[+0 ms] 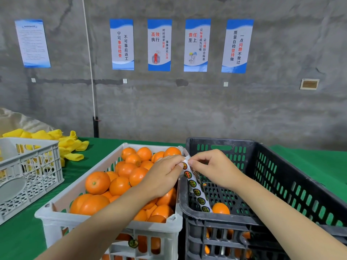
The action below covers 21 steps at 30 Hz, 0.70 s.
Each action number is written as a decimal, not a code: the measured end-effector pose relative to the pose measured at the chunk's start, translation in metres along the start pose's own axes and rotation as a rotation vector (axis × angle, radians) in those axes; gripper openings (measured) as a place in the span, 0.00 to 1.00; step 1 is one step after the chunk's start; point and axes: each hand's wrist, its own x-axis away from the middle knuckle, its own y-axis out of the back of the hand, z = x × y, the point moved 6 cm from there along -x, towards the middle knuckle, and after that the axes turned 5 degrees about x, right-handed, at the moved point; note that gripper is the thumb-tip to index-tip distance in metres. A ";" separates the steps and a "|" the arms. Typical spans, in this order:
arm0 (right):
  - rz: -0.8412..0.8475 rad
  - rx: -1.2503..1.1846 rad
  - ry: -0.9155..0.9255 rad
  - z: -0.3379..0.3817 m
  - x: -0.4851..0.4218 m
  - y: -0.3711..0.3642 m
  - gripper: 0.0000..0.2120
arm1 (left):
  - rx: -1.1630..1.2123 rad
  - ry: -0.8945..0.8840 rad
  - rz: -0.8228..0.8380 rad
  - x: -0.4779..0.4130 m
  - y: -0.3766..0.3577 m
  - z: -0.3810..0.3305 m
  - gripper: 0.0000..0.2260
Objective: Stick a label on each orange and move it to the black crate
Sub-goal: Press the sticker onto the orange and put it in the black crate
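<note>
Oranges (120,184): bulk heaped in white crate (105,220), no labels seen. One orange (220,208) in black crate (221,142), near front wall. Label strip (195,188) hangs at its left rim, top pinched by L hand (161,177) & R hand (216,167) fingertips. Est. early; nearly all left.
</note>
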 end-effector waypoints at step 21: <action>-0.292 0.575 0.096 0.013 0.001 0.005 0.10 | 0.583 0.250 0.109 -0.002 -0.016 -0.005 0.14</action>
